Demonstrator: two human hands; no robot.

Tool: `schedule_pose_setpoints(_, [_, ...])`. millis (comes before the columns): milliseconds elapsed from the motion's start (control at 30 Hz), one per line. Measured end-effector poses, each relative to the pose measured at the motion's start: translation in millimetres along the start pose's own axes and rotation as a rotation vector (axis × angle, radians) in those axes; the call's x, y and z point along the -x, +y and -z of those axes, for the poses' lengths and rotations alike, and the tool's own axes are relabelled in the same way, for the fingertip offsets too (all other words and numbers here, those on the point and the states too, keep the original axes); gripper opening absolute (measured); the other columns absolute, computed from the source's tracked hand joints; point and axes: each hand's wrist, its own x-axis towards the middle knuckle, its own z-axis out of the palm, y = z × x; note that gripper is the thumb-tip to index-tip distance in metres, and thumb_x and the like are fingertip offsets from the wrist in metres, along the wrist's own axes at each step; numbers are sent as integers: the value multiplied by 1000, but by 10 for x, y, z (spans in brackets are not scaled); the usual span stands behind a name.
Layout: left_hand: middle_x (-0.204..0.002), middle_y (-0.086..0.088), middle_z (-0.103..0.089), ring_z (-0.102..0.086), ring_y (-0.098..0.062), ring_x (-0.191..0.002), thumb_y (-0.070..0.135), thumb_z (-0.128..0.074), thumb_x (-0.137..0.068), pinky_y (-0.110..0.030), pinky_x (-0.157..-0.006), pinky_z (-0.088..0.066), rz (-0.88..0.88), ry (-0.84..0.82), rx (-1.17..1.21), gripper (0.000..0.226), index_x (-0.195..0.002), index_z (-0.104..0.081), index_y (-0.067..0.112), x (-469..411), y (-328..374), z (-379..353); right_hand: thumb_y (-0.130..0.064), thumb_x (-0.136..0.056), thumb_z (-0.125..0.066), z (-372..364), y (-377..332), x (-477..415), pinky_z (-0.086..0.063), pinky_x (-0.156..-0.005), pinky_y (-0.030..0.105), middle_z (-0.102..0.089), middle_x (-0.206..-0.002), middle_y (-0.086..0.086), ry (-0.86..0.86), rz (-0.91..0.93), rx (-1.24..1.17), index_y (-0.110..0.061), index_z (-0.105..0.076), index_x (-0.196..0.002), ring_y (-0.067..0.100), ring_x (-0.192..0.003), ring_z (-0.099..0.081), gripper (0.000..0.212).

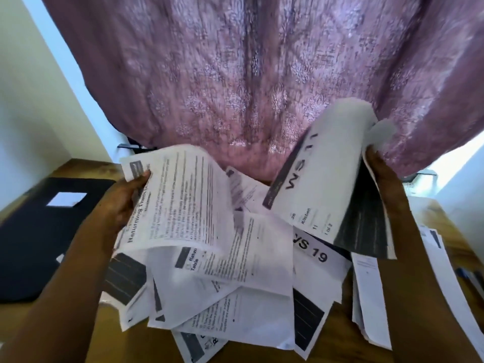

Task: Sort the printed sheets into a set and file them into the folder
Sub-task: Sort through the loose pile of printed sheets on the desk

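A loose heap of printed sheets (246,289) covers the middle of the wooden table (86,334). My left hand (125,203) grips the left edge of a text sheet headed "Returning Them" (183,195), lifted off the heap. My right hand (379,166) holds the far right edge of a curled sheet marked "WS 11" (324,174), raised above the pile with at least one more sheet behind it. A sheet marked "WS 19" (314,254) lies beneath. The black folder (39,237) with a white label lies shut at the left.
A pink patterned curtain (248,74) hangs right behind the table. More sheets (372,292) lie along the right side of the table, and pens (471,281) sit near its right edge. White walls stand at both sides.
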Motion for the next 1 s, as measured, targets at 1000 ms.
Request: schedule_pose_setpoints(1000, [-111,9,-64,-62,-13,-100,21,-69,-87,-31,-90,-49,-168,-322,-1045,30,-117,-65,20,-136,-723,812,-53,-75,-71,-946,2328,-623,-16,-113,30,-29,-154,-2,-679,164,1766,-23,-26,-147,19,-140,-29,90])
